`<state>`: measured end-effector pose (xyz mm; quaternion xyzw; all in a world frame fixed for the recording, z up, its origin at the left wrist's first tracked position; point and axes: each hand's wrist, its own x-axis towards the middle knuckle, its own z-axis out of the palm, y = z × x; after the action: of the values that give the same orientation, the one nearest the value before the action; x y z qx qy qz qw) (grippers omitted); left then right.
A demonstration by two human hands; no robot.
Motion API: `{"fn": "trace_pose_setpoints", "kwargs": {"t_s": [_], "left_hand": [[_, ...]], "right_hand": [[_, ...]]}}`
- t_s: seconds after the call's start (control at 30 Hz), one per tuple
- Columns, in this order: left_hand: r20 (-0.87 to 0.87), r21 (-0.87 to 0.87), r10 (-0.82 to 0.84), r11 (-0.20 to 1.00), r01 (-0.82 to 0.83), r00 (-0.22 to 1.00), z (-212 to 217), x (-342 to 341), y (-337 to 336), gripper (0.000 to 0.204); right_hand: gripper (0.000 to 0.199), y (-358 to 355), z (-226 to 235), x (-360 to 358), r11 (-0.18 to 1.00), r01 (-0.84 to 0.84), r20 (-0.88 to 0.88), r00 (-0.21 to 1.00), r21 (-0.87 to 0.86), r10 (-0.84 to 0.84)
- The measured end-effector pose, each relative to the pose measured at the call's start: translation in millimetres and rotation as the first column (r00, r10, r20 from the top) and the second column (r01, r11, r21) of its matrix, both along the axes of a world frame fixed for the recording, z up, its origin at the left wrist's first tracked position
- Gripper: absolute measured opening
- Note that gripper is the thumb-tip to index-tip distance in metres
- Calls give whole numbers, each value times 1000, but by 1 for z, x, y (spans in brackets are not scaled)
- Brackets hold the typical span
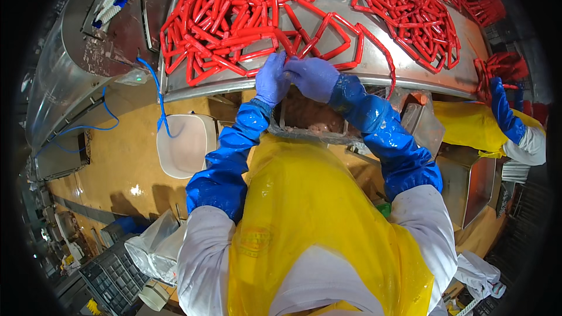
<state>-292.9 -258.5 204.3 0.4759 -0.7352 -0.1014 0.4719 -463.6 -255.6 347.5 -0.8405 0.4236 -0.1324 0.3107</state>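
Observation:
A large heap of red linked sausages (219, 20) lies on the steel table (205, 89), its links strung end to end. At the table's near edge my two purple-gloved hands meet, fingertips together. My left hand (273, 79) is closed at the lower end of a red sausage link (285, 43). My right hand (314, 78) is closed against the same spot from the right, its back hiding most of the fingers. One chain (383, 52) of links trails over the table edge to the right of my hands.
Farther right is a second sausage heap (410, 17). Below my hands stands a tub (316, 120) with pinkish meat in it. A white bin (186, 146) is to the left, by a blue cord (161, 105). Close on the right, a co-worker's blue sleeve (506, 111) reaches toward more red links.

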Motion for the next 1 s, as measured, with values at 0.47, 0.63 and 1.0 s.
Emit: {"fn": "trace_pose_setpoints", "kwargs": {"t_s": [0.47,0.63,1.0], "left_hand": [[-824,496,469,325,805,318,3,2,-26,22],[-818,562,484,556,613,311,-7,-12,-20,22],[-563,470,-77,789,395,823,46,6,-28,12]], "right_hand": [[25,-130,-148,10,975,102,90,988,198,-122],[28,-127,-143,-4,971,203,9,979,130,-206],[29,-15,-59,1,921,367,210,898,128,-387]]}}
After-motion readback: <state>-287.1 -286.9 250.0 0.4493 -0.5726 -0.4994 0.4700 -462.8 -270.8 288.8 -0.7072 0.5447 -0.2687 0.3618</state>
